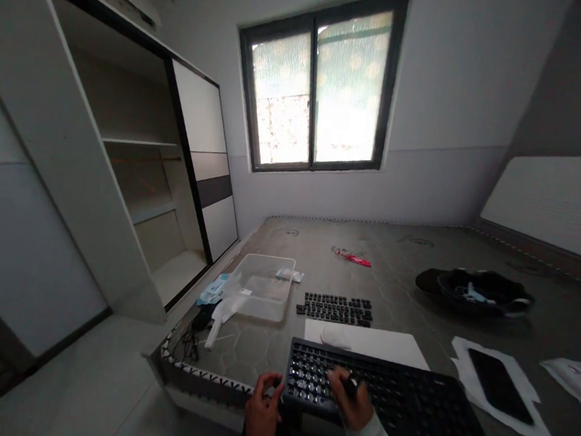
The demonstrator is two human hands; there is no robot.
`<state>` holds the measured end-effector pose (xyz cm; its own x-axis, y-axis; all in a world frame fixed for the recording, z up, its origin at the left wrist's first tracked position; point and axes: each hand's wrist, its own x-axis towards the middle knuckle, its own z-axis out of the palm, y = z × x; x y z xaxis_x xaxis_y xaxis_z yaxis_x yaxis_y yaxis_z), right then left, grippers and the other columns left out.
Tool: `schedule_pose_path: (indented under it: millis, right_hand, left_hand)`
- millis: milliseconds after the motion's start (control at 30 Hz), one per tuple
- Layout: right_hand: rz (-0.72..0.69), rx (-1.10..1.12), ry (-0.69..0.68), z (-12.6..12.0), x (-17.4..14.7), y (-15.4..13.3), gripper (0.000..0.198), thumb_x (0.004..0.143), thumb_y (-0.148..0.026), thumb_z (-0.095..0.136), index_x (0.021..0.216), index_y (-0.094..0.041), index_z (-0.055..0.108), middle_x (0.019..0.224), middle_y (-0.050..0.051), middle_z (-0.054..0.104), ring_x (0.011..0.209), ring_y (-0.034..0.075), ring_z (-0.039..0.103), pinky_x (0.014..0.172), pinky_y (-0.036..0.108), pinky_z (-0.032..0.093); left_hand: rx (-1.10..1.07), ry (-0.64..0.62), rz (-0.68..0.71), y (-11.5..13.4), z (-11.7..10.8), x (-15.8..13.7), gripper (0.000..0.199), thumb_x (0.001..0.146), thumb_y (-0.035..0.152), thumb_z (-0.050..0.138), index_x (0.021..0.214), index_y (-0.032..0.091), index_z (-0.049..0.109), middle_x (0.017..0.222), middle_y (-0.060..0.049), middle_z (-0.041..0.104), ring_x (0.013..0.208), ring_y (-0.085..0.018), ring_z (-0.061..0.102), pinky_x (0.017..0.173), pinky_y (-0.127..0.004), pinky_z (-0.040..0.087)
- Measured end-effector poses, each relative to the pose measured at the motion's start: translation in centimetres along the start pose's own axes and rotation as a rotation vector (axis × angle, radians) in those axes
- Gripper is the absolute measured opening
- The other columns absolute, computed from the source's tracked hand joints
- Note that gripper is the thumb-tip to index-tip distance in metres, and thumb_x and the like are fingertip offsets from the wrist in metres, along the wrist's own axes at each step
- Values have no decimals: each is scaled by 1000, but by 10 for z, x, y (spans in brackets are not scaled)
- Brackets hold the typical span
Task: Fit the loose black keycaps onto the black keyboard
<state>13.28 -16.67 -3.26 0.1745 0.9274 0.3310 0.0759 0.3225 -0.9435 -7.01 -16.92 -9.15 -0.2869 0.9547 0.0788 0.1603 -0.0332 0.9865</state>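
Observation:
A black keyboard (421,402) lies along the near edge of the mattress. On its left part the caps are off and shiny key mounts show. At its left end my left hand (262,411) is closed, pinching a small black keycap (277,382) between thumb and fingers. My right hand (353,402) is over the bare part of the keyboard, fingers curled round a small dark object (351,387) whose kind I cannot make out. Beyond the keyboard, loose black keycaps (336,309) lie in rows on the mattress.
A clear plastic box (261,308) stands at left beside a blue packet (212,288) and black cable (188,345). A white board (401,345) lies behind the keyboard. Rightward are a black cap (483,291) and a dark phone-like slab (500,385) on white paper. A red item (356,258) lies farther back.

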Motion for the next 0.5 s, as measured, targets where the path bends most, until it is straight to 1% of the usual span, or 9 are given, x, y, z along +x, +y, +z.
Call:
schedule_pose_path:
  millis: [67,133,233,300,367,400,433,500]
  right_hand:
    - [-44,-130,11,-21,-7,-1,52,84,-63,55,52,-21,50,45,-2,43,44,12,42,47,26,36]
    - [-100,-242,-39,-41,-11,3,50,85,-59,55,52,-22,52,46,-1,48,44,13,45,48,27,38]
    - [-163,-378,-116,-60,-12,14,40,83,-54,58,57,-23,62,50,2,58,45,17,53,51,28,42]
    - [-173,-443,-138,-63,-15,21,33,81,-51,58,64,-25,68,57,4,65,53,20,61,58,30,46]
    - [-141,-517,-172,-57,-21,26,26,80,-47,58,73,-26,73,67,5,71,65,24,67,66,32,48]
    - [-109,-560,-196,-52,-24,29,23,79,-45,60,77,-27,74,70,5,73,70,25,69,69,32,48]
    - [-75,-600,-227,-47,-28,31,20,76,-42,62,82,-28,75,75,5,74,75,27,69,72,33,49]
    - [0,-659,-303,-34,-33,36,22,70,-39,67,89,-31,75,81,3,76,81,27,70,74,32,49]
  left_hand:
    - [-20,25,-16,2,2,-1,61,70,68,65,107,18,63,111,-11,71,40,-9,54,42,-25,47]
    - [-16,41,-28,5,2,-1,64,67,70,66,104,18,65,110,-11,71,38,-9,53,41,-26,47]
    - [69,44,-17,9,1,-1,66,68,74,61,102,18,68,95,-6,75,38,-9,52,45,-25,48]
    - [148,73,49,11,1,1,67,69,76,58,99,18,71,87,-5,75,48,-13,60,52,-26,52]
    - [211,111,154,13,1,3,63,70,75,56,91,19,74,89,-7,75,69,-20,69,63,-30,56]
    - [231,135,206,13,2,4,60,71,75,55,86,19,74,91,-8,74,77,-22,70,68,-31,57]
    - [244,158,246,13,3,4,58,73,74,54,84,20,74,93,-8,74,80,-23,70,70,-31,57]
    - [254,219,300,10,6,3,57,76,72,51,84,20,74,91,-8,74,75,-21,69,66,-30,57]
